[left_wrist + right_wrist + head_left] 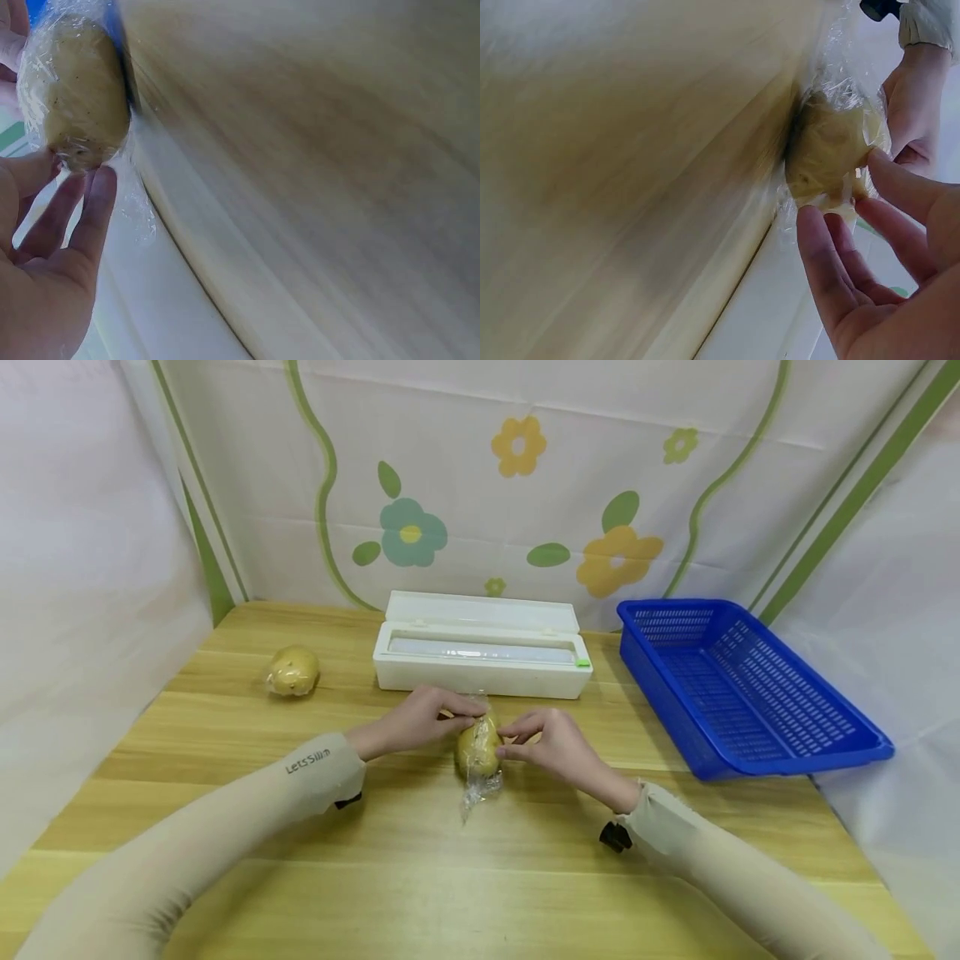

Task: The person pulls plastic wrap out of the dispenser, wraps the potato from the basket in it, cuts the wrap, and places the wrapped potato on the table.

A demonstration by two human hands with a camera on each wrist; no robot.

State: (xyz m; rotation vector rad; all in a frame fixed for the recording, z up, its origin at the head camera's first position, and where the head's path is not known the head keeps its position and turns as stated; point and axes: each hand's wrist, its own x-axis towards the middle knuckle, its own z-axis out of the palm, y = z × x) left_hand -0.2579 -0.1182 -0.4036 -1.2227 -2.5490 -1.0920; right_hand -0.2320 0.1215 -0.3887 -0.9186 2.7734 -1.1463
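A potato point(477, 750) in clear plastic wrap point(480, 789) lies near the table's middle, in front of a white box. Loose film sticks out at its near and far ends. From the left, my left hand point(424, 720) holds the potato's far end between thumb and fingers; the left wrist view shows those fingertips point(103, 180) against the wrapped end. My right hand point(558, 747) has thumb and fingers on the right side, pinching at the film-covered potato point(821, 154). Folded film gathers under the right thumb in the right wrist view.
The white box point(480, 681) has its lid raised and a roll of film point(480, 649) inside. Another wrapped potato point(293, 670) sits at the back left. On the right stands a blue plastic basket point(667, 710). A flowered curtain point(465, 460) hangs behind the table.
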